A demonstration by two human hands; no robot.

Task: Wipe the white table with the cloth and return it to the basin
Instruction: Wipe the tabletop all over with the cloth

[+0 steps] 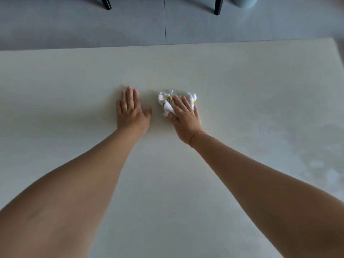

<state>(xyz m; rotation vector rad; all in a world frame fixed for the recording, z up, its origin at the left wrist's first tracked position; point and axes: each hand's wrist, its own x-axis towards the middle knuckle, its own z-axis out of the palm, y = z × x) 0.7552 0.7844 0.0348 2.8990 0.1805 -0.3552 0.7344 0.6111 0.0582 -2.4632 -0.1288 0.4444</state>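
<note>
A crumpled white cloth [166, 101] with small yellow prints lies near the middle of the white table [242, 86]. My right hand [184, 116] lies flat on top of the cloth, fingers straight, pressing it against the tabletop. A short way to its left, my left hand [130, 112] rests palm down on the bare table with fingers straight and thumb spread. Both forearms reach in from the bottom of the view. No basin is in view.
Beyond the table's far edge is a grey tiled floor with two dark chair legs [106, 3] [218, 6] and a pale blue bin [245, 1] at the top right. A damp sheen [316, 155] shows on the table's right side.
</note>
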